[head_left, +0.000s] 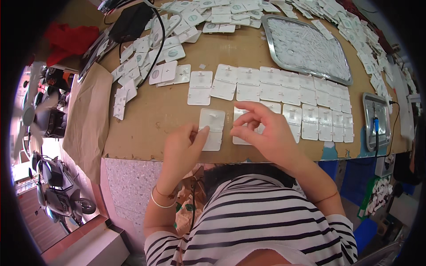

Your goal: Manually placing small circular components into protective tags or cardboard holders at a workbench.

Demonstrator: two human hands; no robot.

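Note:
My left hand (184,144) grips the left edge of a white plastic panel (214,117) near the table's front edge, its thumb on the face. The panel lies flat, in two rectangular halves with a small raised tab on the upper one. Just right of it, my right hand (273,135) hovers with fingers curled and thumb close to the middle fingertip in a pinch; anything between them is too small to make out. Under that hand lies another white panel (239,141), partly hidden. Rows of similar panels (270,84) extend behind and to the right.
A metal tray (268,46) full of small whitish pieces stands at the back right. Loose panels pile up along the back (222,15) and left (133,64), crossed by a black cable (162,40). A smaller metal tray (366,126) holds a blue-tipped tool (376,126) on the right.

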